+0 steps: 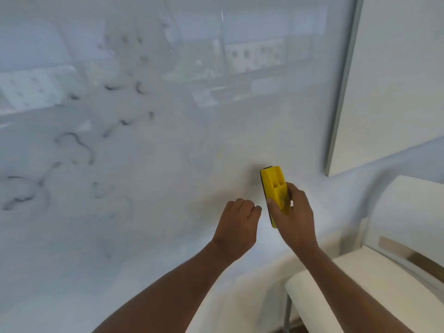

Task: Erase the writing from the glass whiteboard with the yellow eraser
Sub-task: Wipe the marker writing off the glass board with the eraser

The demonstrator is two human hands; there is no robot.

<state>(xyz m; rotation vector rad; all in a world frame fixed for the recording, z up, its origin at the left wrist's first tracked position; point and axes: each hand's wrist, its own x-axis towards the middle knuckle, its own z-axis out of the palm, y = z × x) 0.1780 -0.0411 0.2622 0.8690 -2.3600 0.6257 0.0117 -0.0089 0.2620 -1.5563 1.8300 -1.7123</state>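
The glass whiteboard (192, 131) fills most of the view, with the room reflected in it. Dark smeared writing (74, 143) covers its left half; the part around my hands looks wiped. My right hand (294, 217) grips the yellow eraser (274, 186) by its lower end, holding it upright with its dark pad toward the glass, low on the board's right side. Whether the pad touches the glass is unclear. My left hand (237, 222) hangs just left of the eraser, fingers curled in, holding nothing.
The board's grey frame edge (341, 92) runs down the right side, with a plain white wall (396, 68) beyond it. A white chair or bench (384, 272) stands at the lower right, close under my right forearm.
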